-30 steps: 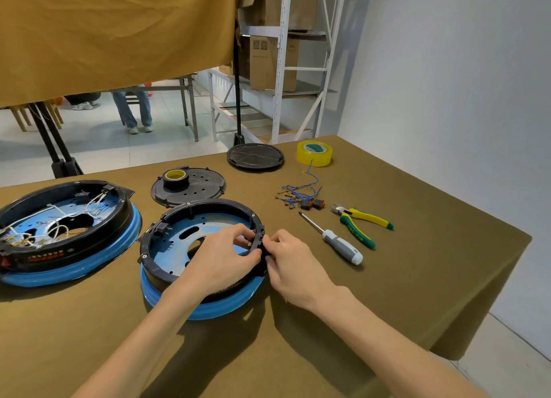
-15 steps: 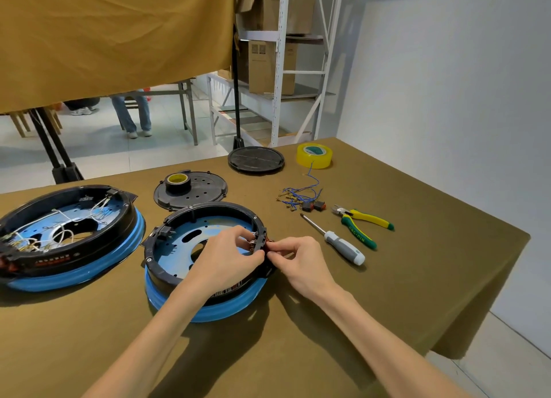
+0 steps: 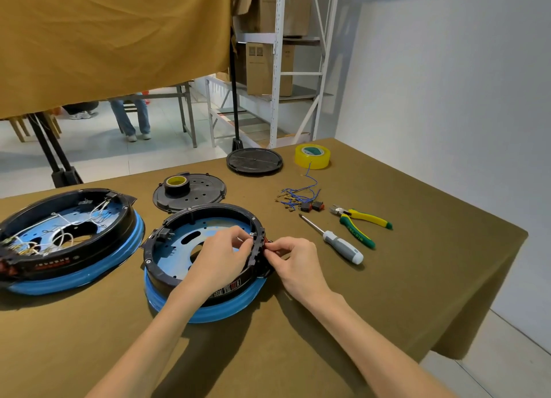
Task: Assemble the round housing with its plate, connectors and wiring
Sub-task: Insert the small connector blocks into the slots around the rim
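Near table edge, centre: round housing [image 3: 205,266], black ring on blue base, blue plate [image 3: 179,250] inside with oval cut-outs, resting flat on olive table [image 3: 402,293].
Left hand [image 3: 219,260]: reaching over the plate from inside the ring; fingers curled, fingertips pinching at the inner face of the right rim, small metal part between them, too small to identify.
Right hand [image 3: 299,263]: outside the ring at the same spot; thumb and forefinger pinched on a small red-black connector [image 3: 267,244] against the outer rim wall. Seated or not: cannot tell.
Left of table: second housing [image 3: 64,239], same black and blue build, white wiring looped across its plate, just beside the first housing, not touching.
Behind housing: perforated black cover [image 3: 193,193] lying flat, black tape roll [image 3: 176,184] with yellow core on top of it.
Far edge: solid black disc [image 3: 254,160]; yellow tape roll [image 3: 312,156] just beside it on the right.
Right of housing: blue wire bundle [image 3: 298,196] with brass terminals, two red-black switches [image 3: 311,206] touching it.
Tools: screwdriver [image 3: 334,241], grey and white handle, tip pointing to the switches; yellow-green pliers [image 3: 359,223] just beside it, jaws toward the wires.
Background: ochre cloth [image 3: 113,39] hanging above, white shelving [image 3: 283,69] with cartons, legs of a person [image 3: 131,117] standing beyond.
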`<control>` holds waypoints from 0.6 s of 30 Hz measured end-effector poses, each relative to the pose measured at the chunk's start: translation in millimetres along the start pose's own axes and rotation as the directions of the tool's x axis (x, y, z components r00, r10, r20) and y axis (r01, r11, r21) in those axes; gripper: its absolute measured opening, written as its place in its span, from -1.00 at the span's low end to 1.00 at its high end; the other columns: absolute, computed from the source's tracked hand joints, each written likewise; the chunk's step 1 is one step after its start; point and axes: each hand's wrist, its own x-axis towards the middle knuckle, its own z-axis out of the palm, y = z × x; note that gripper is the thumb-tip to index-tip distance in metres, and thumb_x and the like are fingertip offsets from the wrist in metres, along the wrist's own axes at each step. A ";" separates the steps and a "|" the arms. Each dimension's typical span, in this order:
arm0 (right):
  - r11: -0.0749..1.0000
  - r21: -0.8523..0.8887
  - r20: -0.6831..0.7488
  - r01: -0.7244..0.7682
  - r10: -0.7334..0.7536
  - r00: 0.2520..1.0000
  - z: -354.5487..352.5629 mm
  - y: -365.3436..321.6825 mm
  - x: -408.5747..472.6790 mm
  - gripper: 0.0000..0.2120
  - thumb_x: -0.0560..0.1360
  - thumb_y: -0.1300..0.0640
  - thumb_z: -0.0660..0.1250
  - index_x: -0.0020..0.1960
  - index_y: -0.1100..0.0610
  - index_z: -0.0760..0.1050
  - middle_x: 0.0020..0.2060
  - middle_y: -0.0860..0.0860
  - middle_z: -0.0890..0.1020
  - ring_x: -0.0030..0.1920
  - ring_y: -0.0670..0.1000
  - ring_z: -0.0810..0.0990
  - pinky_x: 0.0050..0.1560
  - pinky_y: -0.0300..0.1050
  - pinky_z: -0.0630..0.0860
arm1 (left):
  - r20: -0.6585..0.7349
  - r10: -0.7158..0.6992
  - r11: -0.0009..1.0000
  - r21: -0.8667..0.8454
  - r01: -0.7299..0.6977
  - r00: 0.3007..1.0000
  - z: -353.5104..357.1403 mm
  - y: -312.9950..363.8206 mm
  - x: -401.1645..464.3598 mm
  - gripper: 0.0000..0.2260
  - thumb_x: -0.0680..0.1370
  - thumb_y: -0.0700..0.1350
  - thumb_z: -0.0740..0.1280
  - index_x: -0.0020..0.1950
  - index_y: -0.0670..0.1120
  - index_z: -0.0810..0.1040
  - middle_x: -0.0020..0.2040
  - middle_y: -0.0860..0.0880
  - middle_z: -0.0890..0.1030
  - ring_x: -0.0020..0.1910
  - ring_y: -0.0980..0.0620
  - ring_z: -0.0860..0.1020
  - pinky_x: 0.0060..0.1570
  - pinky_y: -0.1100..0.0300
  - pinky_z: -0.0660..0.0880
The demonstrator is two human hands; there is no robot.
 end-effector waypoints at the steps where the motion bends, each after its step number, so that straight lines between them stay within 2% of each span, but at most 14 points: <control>1: 1.000 -0.021 0.006 0.008 -0.008 1.000 -0.3 -0.5 0.0 -0.83 0.58 0.15 0.43 0.15 0.07 0.71 -0.05 -0.10 0.71 -0.06 -0.26 0.61 -0.07 -0.46 0.51 | -0.007 -0.021 1.000 -0.010 0.021 1.000 0.4 0.9 1.1 -0.82 0.68 0.00 0.28 0.14 -0.01 0.64 0.02 0.04 0.69 0.01 0.13 0.62 0.04 0.13 0.59; 4: 0.999 -0.050 0.026 0.011 -0.010 1.000 -1.3 -2.1 -0.1 -0.82 0.59 0.14 0.42 0.16 0.06 0.71 -0.03 -0.11 0.71 -0.05 -0.25 0.60 -0.07 -0.45 0.51 | 0.021 -0.108 0.989 -0.103 0.109 0.994 -1.0 4.3 4.8 -0.83 0.68 0.01 0.30 0.10 -0.01 0.65 -0.01 0.01 0.68 -0.05 0.01 0.63 0.05 -0.03 0.63; 6: 0.997 -0.070 0.038 0.019 -0.017 0.999 -1.5 -3.9 0.4 -0.83 0.59 0.14 0.41 0.16 0.07 0.70 -0.03 -0.11 0.71 -0.05 -0.24 0.61 -0.07 -0.44 0.51 | 0.075 -0.187 0.961 -0.194 0.198 0.979 -4.3 4.7 5.8 -0.83 0.67 0.03 0.31 0.05 0.01 0.66 -0.09 0.06 0.69 -0.08 0.01 0.64 -0.09 0.04 0.63; 8: 0.997 -0.070 0.034 0.031 -0.029 0.999 -1.4 -4.7 0.2 -0.85 0.60 0.16 0.41 0.14 0.07 0.70 -0.05 -0.10 0.70 -0.06 -0.23 0.61 -0.08 -0.44 0.52 | 0.152 -0.260 0.925 -0.243 0.291 0.953 -6.3 3.9 6.9 -0.80 0.67 0.09 0.31 -0.01 0.07 0.68 -0.22 0.12 0.70 -0.15 0.11 0.63 -0.25 0.21 0.51; 10: 0.997 -0.061 0.030 0.044 -0.042 0.999 -1.3 -5.2 -1.9 -0.88 0.61 0.17 0.39 0.11 0.06 0.67 -0.08 -0.12 0.68 -0.07 -0.22 0.61 -0.07 -0.40 0.54 | 0.183 -0.306 0.906 -0.247 0.345 0.934 -5.7 4.4 9.0 -0.76 0.66 0.15 0.29 -0.04 0.06 0.67 -0.23 0.11 0.70 -0.20 0.13 0.60 -0.26 0.24 0.45; 14: 0.990 -0.100 0.065 0.097 -0.091 0.994 -1.7 -5.7 -6.1 -0.90 0.64 0.16 0.34 0.10 0.05 0.61 -0.06 -0.09 0.67 -0.04 -0.17 0.61 -0.03 -0.25 0.60 | 0.189 -0.282 0.914 -0.246 0.324 0.941 -0.4 4.0 13.3 -0.66 0.68 0.15 0.26 -0.12 -0.02 0.65 -0.24 0.05 0.64 -0.24 0.10 0.56 -0.23 0.21 0.45; 18: 0.989 -0.092 0.120 0.114 -0.103 0.987 -8.3 -6.7 -5.0 -0.89 0.65 0.15 0.32 0.13 0.06 0.59 -0.01 -0.07 0.68 0.00 -0.16 0.62 0.02 -0.21 0.63 | 0.192 -0.279 0.920 -0.228 0.319 0.941 -1.0 5.0 11.1 -0.70 0.70 0.14 0.22 -0.06 0.04 0.64 -0.13 0.05 0.67 -0.14 0.11 0.58 -0.24 0.22 0.40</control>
